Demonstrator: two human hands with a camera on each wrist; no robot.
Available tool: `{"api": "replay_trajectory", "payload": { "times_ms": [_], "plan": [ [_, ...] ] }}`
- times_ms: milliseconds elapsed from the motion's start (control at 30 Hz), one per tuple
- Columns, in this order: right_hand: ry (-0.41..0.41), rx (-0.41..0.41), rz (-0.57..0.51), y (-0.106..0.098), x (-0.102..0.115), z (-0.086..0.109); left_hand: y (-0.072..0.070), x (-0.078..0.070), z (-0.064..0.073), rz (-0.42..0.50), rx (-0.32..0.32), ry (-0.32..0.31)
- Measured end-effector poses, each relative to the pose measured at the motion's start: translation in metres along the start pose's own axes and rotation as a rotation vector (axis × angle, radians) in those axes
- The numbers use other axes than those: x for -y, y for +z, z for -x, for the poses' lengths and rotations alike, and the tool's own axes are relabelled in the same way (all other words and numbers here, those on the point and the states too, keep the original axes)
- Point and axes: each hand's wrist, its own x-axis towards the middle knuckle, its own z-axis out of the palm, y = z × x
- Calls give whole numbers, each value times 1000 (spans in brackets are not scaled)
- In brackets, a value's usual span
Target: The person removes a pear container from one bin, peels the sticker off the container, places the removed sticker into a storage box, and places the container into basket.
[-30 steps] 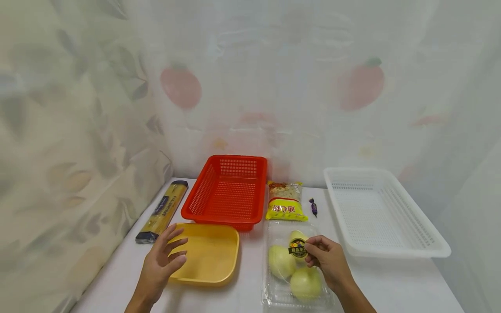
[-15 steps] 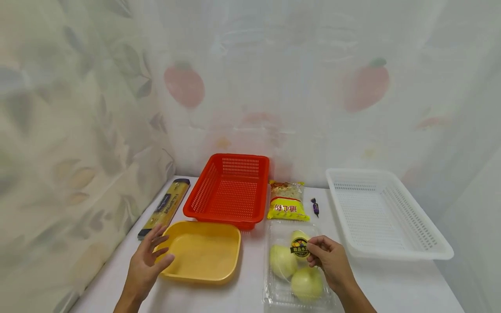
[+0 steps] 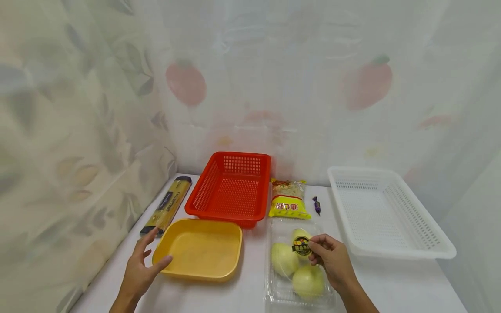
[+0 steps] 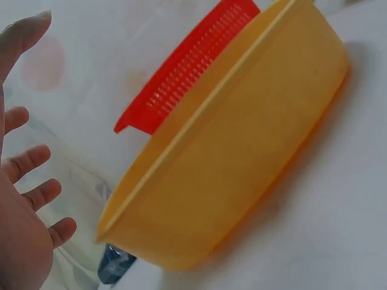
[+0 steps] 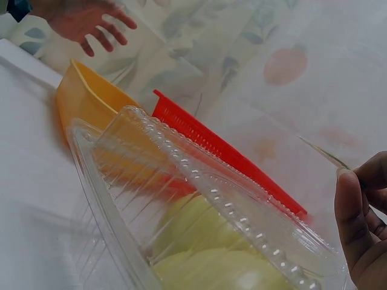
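Observation:
My right hand (image 3: 332, 263) pinches a round black-and-gold sticker (image 3: 301, 246) between thumb and fingers. The right wrist view shows this sticker (image 5: 323, 151) edge-on, held apart from the box. Below it lies a lidded clear plastic box (image 3: 280, 230) with several pale yellow-green round fruits (image 3: 283, 259) inside. My left hand (image 3: 137, 271) hovers off the left end of a yellow plastic basin (image 3: 199, 250), fingers spread. In the left wrist view a gap shows between the left hand (image 4: 24, 199) and the basin (image 4: 236, 139), and the palm holds nothing.
Behind the basin stands a red slotted basket (image 3: 235, 195), with a spaghetti packet (image 3: 170, 204) at its left. A yellow pasta bag (image 3: 289, 202) and a purple wrapped candy (image 3: 317, 206) lie behind the box. A white basket (image 3: 385, 217) stands at the right.
My left hand has drifted left, from over the basin's left part to outside its rim. The right hand keeps its pinch on the sticker above the box. The head view has shifted slightly.

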Motion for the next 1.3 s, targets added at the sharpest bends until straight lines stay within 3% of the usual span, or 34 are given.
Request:
{"api": "replay_trajectory", "payload": {
  "times_ms": [67,233,800,1067,1300],
  "plan": [
    [-2,2,-1,0,1,0,1,5,-1,-16,18,-38],
    [1,3,0,0,2,1,5,21,0,-39,63,-61],
    [-6,0,0,-1,0,0,16,50,0,-100,116,129],
    [-8,-7,4,-1,0,-1,19,53,0,-157,172,63],
    [-7,-10,8,-1,-1,0,21,57,-1,-197,163,66]
  ]
}}
